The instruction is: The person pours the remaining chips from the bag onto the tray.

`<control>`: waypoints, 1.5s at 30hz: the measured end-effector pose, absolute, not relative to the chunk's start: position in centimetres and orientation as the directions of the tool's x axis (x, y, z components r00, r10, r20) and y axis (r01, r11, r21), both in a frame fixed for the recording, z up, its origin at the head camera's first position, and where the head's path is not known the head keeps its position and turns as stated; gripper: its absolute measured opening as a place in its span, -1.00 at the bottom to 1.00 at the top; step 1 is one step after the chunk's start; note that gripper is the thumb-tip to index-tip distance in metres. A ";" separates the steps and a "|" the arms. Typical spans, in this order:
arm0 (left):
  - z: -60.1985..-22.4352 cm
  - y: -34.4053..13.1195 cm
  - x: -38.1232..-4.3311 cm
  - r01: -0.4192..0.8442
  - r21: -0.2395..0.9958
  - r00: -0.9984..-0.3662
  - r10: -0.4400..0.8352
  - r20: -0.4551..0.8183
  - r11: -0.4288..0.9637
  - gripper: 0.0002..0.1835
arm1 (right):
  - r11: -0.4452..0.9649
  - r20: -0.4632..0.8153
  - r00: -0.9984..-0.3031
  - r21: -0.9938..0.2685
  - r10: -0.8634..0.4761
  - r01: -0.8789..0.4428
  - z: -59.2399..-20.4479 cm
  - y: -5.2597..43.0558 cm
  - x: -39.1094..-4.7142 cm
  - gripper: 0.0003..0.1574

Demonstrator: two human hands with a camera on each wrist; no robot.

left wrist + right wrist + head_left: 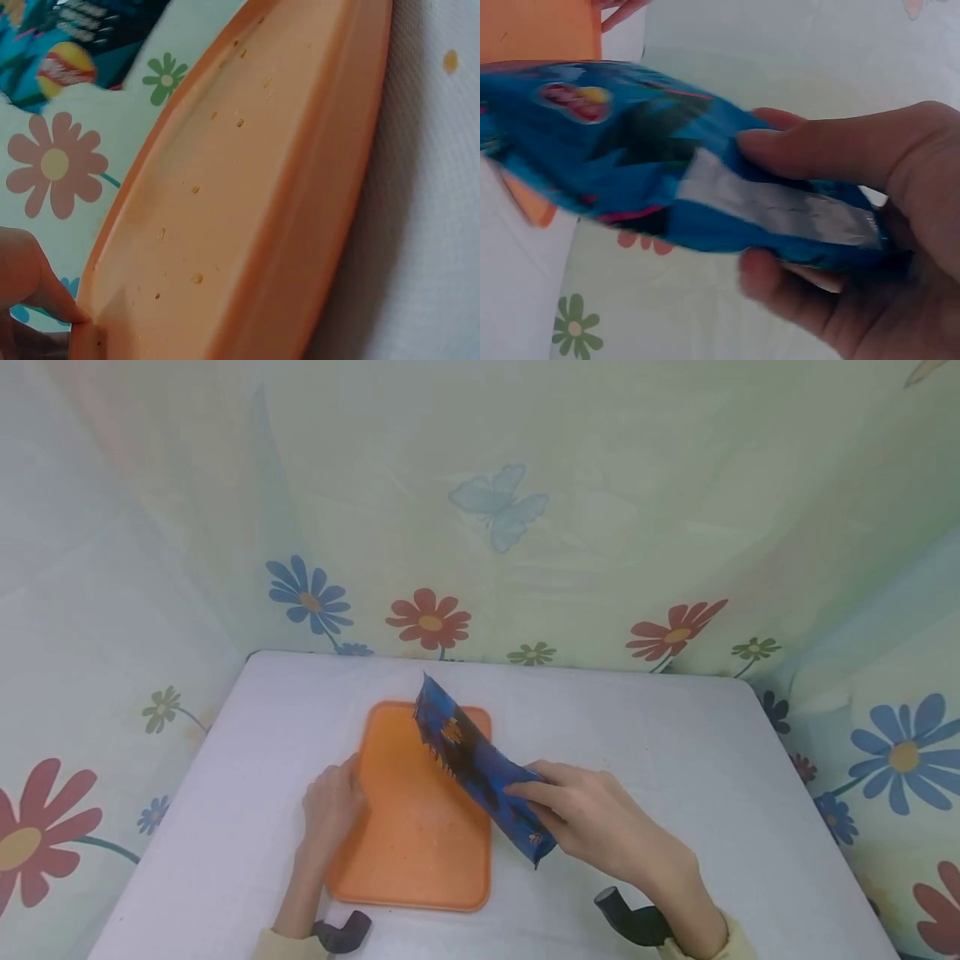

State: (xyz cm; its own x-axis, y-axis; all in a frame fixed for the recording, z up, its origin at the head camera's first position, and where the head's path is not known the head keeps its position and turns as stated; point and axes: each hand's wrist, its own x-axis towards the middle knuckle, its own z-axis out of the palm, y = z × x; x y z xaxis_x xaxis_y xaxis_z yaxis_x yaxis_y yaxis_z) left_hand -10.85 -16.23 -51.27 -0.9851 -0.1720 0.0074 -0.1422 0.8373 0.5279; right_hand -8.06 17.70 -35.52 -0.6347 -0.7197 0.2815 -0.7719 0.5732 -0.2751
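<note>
My right hand (pixel 592 814) grips a blue snack bag (pixel 480 768) near its lower end. The bag slants up to the left, its far end over an orange tray (pixel 412 827). In the right wrist view the thumb presses on the bag (pixel 645 142), beside a silvery strip, with fingers on its other side. At the tray's left rim, my left hand (pixel 330 806) holds the edge. The left wrist view shows its fingers (pixel 30 277) pinching the rim of the tray (pixel 225 187). Several small crumbs lie on the tray's surface.
A white-covered table (pixel 637 760) lies under the tray. Flower-printed cloth (pixel 600 527) hangs behind it and at both sides. Dark bands with short black stubs (pixel 348 932) sit at the wrists. One yellowish spot (pixel 450 61) shows on the white cloth beside the tray.
</note>
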 end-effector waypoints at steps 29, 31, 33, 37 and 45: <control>-51.5 -16.2 -10.7 -0.120 0.534 -0.987 -0.158 0.027 0.837 -0.51 | 0.572 0.308 -0.641 -0.291 -0.703 -0.767 -35.3 17.9 -7.6 -0.56; -51.4 -16.2 -10.7 -0.130 0.534 -0.987 -0.163 0.015 0.835 -0.51 | 0.571 0.313 -0.639 -0.288 -0.703 -0.769 -35.4 17.9 -7.6 -0.56; -51.5 -16.2 -10.7 -0.135 0.533 -0.986 -0.165 0.008 0.835 -0.50 | 0.566 0.319 -0.636 -0.293 -0.702 -0.771 -35.5 17.9 -7.6 -0.56; -51.6 -16.2 -10.8 -0.138 0.535 -0.986 -0.168 0.006 0.833 -0.50 | 0.568 0.317 -0.642 -0.301 -0.698 -0.766 -35.6 17.8 -7.5 -0.57; -51.5 -16.1 -10.9 -0.146 0.532 -0.985 -0.175 0.005 0.834 -0.51 | 0.565 0.326 -0.639 -0.300 -0.697 -0.769 -35.9 17.8 -7.6 -0.57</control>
State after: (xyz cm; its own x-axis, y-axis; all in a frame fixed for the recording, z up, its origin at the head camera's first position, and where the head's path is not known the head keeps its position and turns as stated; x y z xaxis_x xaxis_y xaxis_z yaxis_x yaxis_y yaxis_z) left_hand -10.85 -16.12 -51.52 -0.9845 -0.1753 0.0050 -0.1458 0.8343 0.5317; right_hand -7.57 17.77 -35.90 -0.6392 -0.6967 0.3256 -0.7687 0.5649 -0.3001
